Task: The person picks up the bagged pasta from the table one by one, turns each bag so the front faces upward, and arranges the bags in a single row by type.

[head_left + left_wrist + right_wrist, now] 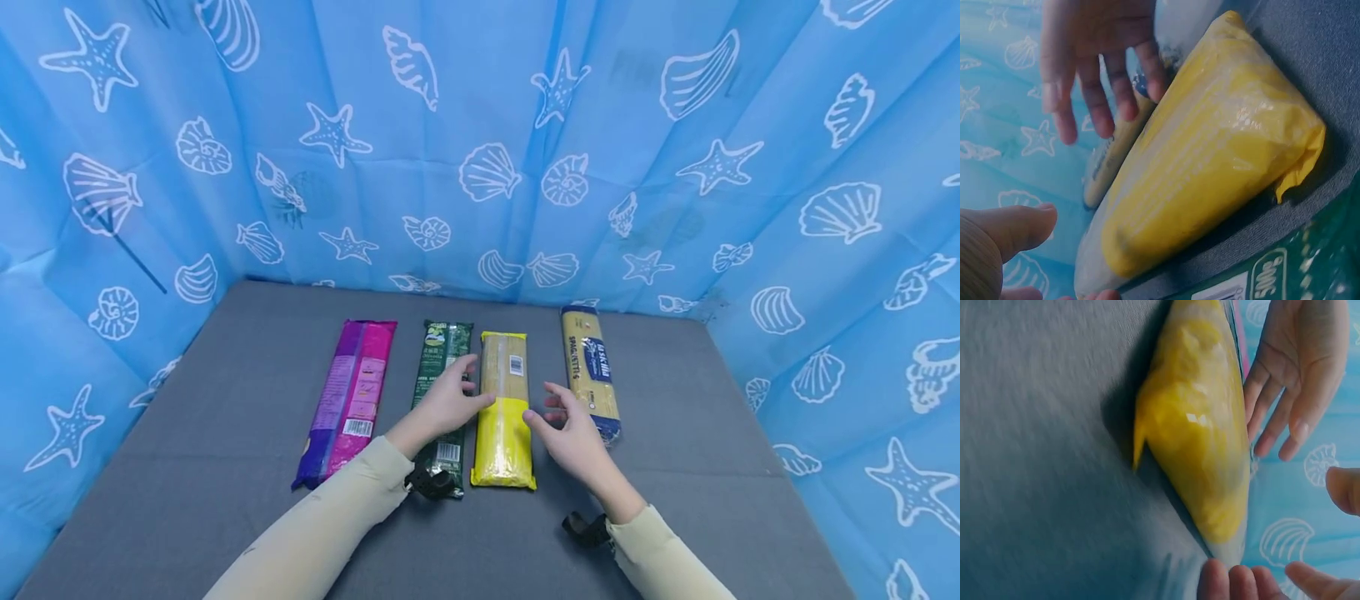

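A yellow-ended spaghetti packet lies on the grey table between the two hands. My left hand hovers over its left side and partly covers a dark green pasta packet; its fingers are loosely bent around nothing. To the right of the yellow packet is my right hand, fingers spread and holding nothing. In the left wrist view the yellow packet stretches past the left thumb. The right wrist view shows the same packet beside the right fingertips.
A pink and purple packet lies at the left. A blue-ended spaghetti packet lies at the right, just beyond the right hand. Behind the grey table hangs a blue curtain with seashell prints.
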Demonstrator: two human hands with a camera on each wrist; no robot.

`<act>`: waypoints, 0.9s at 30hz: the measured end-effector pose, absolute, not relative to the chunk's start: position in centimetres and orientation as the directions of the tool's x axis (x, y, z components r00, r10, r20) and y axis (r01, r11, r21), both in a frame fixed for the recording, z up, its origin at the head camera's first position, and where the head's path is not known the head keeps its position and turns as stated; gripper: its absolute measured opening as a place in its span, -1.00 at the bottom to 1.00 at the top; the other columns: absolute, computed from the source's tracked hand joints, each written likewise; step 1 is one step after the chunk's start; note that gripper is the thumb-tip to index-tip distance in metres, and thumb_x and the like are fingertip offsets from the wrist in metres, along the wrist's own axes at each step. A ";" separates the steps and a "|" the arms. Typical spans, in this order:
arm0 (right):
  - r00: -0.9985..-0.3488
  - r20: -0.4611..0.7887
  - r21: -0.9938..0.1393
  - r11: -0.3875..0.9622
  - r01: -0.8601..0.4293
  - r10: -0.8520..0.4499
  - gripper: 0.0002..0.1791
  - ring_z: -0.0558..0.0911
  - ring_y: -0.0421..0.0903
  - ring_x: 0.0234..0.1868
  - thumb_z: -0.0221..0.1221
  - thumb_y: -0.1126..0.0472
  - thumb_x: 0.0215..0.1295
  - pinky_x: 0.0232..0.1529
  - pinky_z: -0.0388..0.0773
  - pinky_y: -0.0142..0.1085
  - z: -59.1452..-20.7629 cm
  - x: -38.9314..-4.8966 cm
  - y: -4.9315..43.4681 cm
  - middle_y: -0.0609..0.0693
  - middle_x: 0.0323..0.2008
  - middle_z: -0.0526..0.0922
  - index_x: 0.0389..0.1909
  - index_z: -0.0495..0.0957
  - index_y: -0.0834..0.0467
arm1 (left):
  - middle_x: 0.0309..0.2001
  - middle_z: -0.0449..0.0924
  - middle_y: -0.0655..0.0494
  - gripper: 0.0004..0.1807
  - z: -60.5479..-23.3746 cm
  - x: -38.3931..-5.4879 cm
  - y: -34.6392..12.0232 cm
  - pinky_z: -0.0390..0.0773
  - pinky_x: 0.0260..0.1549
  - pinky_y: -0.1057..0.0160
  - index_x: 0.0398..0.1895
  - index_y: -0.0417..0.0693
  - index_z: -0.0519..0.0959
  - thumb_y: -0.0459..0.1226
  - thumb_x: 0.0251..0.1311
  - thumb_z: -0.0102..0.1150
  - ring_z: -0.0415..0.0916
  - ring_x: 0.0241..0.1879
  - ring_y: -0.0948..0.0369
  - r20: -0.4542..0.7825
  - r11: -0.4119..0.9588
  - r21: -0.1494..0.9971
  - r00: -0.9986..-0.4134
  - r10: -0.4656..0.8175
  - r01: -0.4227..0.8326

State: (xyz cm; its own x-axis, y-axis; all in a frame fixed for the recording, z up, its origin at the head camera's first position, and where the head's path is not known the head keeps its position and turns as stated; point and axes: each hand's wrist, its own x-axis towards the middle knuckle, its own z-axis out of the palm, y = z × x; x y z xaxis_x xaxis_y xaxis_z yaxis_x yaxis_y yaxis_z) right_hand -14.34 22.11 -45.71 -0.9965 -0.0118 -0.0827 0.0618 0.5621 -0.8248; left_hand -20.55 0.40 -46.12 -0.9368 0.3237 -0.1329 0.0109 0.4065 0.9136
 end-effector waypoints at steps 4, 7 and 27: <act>-0.990 -0.142 -0.838 0.535 0.108 -0.022 -0.15 0.51 0.07 0.07 0.29 -0.13 0.21 -0.08 0.57 -0.09 -45.8 -14.0 21.6 0.20 0.21 0.42 0.42 0.20 0.13 | 0.40 0.19 -0.06 -0.13 -46.2 -20.4 0.7 0.53 0.01 0.02 0.51 -0.02 0.04 -0.15 0.23 0.29 0.35 0.25 -0.02 -0.159 0.404 0.915 -0.931 0.329 -0.013; -0.982 -0.189 -0.838 0.525 0.147 -0.027 -0.12 0.52 0.04 0.02 0.34 -0.07 0.18 -0.15 0.59 -0.15 -46.2 -13.9 21.4 0.21 0.18 0.43 0.42 0.18 0.16 | 0.41 0.16 -0.11 -0.12 -46.4 -20.4 1.0 0.52 0.03 0.01 0.51 -0.07 0.02 -0.18 0.23 0.29 0.34 0.25 -0.04 -0.187 0.381 0.923 -0.922 0.339 -0.047; -0.968 -0.249 -0.872 0.443 0.209 -0.034 -0.30 0.52 -0.04 -0.21 0.37 0.17 0.16 -0.28 0.59 -0.26 -47.1 -14.5 21.3 0.11 -0.12 0.55 0.30 0.36 0.25 | 0.25 0.36 -0.19 -0.17 -46.4 -20.4 2.8 0.56 -0.05 0.08 0.49 -0.20 0.05 -0.27 0.24 0.26 0.50 0.02 0.03 -0.238 0.628 0.777 -0.903 0.358 0.045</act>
